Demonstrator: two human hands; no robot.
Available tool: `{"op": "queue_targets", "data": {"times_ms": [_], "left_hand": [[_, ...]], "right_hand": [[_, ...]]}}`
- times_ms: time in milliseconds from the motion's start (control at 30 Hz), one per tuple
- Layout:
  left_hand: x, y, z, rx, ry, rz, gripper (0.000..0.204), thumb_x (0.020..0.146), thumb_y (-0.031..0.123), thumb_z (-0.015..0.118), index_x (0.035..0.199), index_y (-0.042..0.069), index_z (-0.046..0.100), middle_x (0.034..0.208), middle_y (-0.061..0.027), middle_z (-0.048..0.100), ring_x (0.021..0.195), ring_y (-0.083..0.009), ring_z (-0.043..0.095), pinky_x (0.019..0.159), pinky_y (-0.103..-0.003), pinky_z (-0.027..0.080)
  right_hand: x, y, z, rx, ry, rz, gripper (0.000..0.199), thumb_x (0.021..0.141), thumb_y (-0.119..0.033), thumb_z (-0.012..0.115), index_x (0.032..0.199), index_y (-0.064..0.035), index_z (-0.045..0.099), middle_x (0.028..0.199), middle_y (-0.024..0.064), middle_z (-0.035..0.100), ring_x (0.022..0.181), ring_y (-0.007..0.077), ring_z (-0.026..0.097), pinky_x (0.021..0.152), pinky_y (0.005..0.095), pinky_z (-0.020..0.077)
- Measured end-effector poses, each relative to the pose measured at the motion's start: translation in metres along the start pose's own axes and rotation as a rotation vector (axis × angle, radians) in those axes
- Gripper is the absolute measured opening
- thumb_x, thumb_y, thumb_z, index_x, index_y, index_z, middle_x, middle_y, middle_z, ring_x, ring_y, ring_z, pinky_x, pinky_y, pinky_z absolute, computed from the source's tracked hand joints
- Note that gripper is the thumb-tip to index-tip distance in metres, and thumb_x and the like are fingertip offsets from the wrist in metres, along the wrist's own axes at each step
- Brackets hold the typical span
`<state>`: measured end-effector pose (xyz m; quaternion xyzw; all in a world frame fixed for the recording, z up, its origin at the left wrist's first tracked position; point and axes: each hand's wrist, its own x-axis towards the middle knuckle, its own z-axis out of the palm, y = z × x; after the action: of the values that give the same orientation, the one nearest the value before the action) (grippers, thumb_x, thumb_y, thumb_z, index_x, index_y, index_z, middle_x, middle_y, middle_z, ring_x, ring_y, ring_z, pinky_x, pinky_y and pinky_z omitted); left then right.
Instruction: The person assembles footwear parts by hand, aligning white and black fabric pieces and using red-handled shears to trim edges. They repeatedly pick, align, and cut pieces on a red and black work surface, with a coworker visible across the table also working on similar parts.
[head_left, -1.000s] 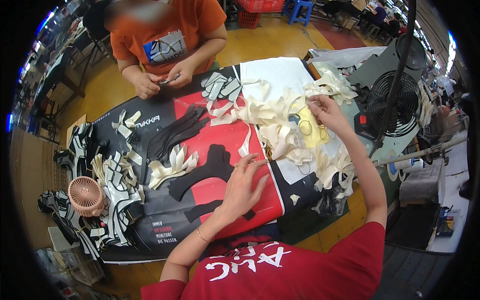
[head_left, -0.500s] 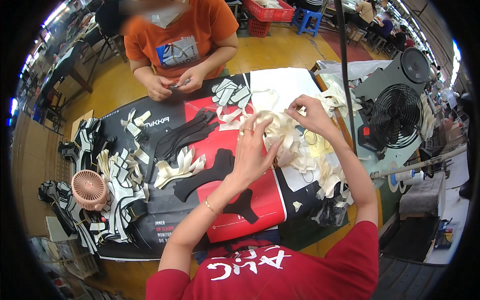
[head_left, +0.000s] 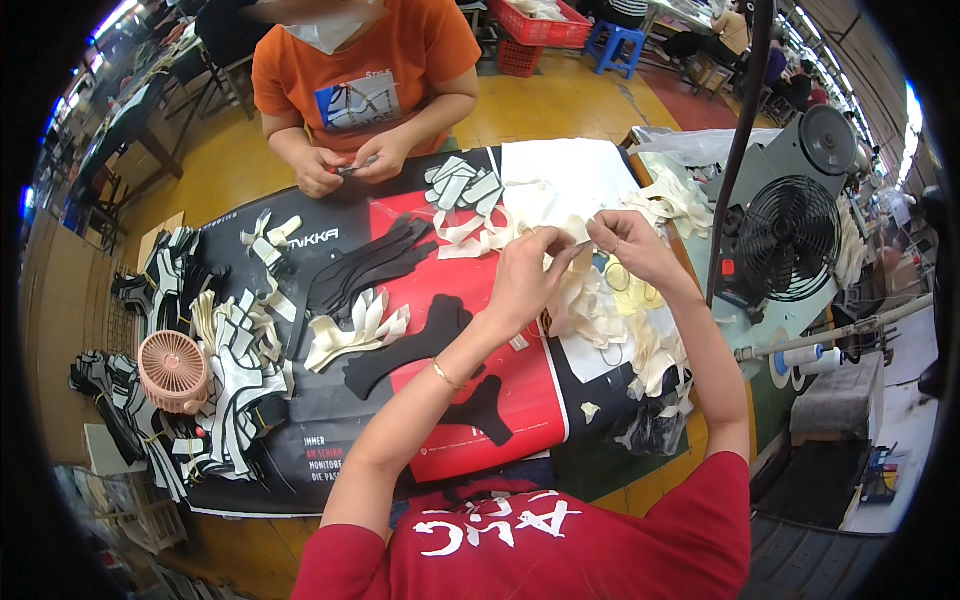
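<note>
My left hand [head_left: 530, 275] is closed, with thumb and fingers pinched together at the upper edge of a heap of cream fabric pieces [head_left: 587, 300]. Facing it, my right hand [head_left: 637, 247] is pinched too, its fingertips close to those of the left. Something thin seems to run between the fingertips, too small to make out. Left of my forearm lie black curved fabric pieces [head_left: 405, 350] and a fanned bunch of cream pieces [head_left: 357, 330]. Black strips [head_left: 365, 265] are stacked behind them.
Across the table a person in orange [head_left: 365, 100] holds a small tool with a red part. White-and-black trimmed pieces [head_left: 245, 400] and a pink fan [head_left: 175, 370] are at left. A black fan [head_left: 790, 238] stands at right, near a dark upright pole [head_left: 735, 150].
My left hand has gone from spread fingers to a pinch and turned toward the right hand. My right hand has shifted slightly right and down. The view has shifted slightly.
</note>
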<state>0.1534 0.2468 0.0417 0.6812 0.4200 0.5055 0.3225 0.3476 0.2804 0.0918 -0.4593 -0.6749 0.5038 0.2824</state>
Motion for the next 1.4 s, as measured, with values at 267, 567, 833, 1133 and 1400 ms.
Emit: {"op": "queue_targets", "data": {"times_ms": [267, 567, 833, 1133, 1400], "left_hand": [[-0.003, -0.040, -0.030, -0.415, 0.097, -0.292, 0.013, 0.095, 0.012, 0.064, 0.094, -0.001, 0.064, 0.086, -0.0085, 0.071, 0.077, -0.0156, 0.067, 0.068, -0.031, 0.051], [-0.035, -0.026, -0.090, -0.799, 0.289, -0.368, 0.020, 0.103, 0.018, 0.053, 0.113, 0.001, 0.056, 0.103, -0.0081, 0.067, 0.083, -0.0125, 0.065, 0.080, -0.030, 0.053], [-0.141, 0.024, -0.092, 0.640, 0.140, 0.481, 0.019, 0.079, 0.014, 0.069, 0.097, 0.014, 0.072, 0.116, -0.0043, 0.071, 0.103, -0.0175, 0.069, 0.091, -0.033, 0.040], [-0.211, 0.059, -0.092, 0.459, 0.042, -0.178, 0.047, 0.071, 0.015, 0.071, 0.116, 0.008, 0.064, 0.135, -0.0104, 0.060, 0.113, -0.0196, 0.061, 0.095, -0.038, 0.031], [-0.211, 0.063, -0.129, 0.516, -0.158, -0.040, 0.031, 0.075, 0.009, 0.072, 0.106, 0.012, 0.068, 0.125, -0.0033, 0.064, 0.127, -0.0228, 0.054, 0.112, -0.044, 0.024]], "right_hand": [[-0.002, 0.006, -0.020, -0.272, 0.107, -0.068, 0.028, 0.091, -0.028, 0.072, 0.084, -0.0008, 0.069, 0.075, 0.0029, 0.067, 0.069, 0.0110, 0.058, 0.062, 0.0272, 0.0453], [-0.010, 0.005, 0.003, -1.191, 0.599, -0.272, 0.042, 0.081, -0.025, 0.077, 0.114, -0.0054, 0.062, 0.104, 0.0143, 0.062, 0.100, 0.0339, 0.059, 0.087, 0.0423, 0.0464], [-0.083, -0.021, 0.139, 0.516, -0.226, 0.080, 0.057, 0.098, -0.043, 0.059, 0.126, 0.0065, 0.058, 0.108, 0.0079, 0.068, 0.092, 0.0119, 0.065, 0.080, 0.0271, 0.0515], [-0.122, 0.007, 0.206, 0.415, 0.032, 0.177, 0.018, 0.097, -0.013, 0.064, 0.107, -0.0005, 0.071, 0.088, 0.0047, 0.070, 0.072, 0.0093, 0.061, 0.065, 0.0232, 0.0474], [-0.142, -0.018, 0.213, -0.546, 0.211, -0.596, 0.030, 0.070, -0.006, 0.078, 0.098, -0.0134, 0.077, 0.092, 0.0024, 0.067, 0.076, 0.0191, 0.062, 0.065, 0.0327, 0.0461]]}}
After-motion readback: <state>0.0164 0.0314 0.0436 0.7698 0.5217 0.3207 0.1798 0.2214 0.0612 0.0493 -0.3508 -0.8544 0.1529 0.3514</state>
